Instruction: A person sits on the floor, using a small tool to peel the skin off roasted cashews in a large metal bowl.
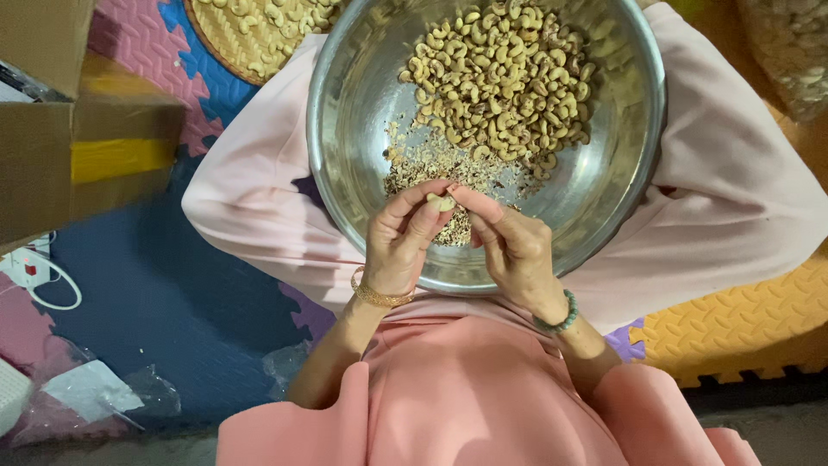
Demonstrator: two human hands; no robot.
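Both hands meet over the steel bowl (pixel 345 103), left hand (pixel 399 246) and right hand (pixel 515 250) pinching one cashew (pixel 442 203) between fingertips, seemingly mid-peel, needing careful thumb pressure next.

The steel bowl (pixel 345 112) and woven tray (pixel 250 34) run off the top edge.

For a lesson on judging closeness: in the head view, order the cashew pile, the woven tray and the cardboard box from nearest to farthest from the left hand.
1. Cashew pile, up and right of the left hand, inside the steel bowl.
2. Woven tray, at the top, beyond the bowl's left rim.
3. Cardboard box, far left on the floor mats.
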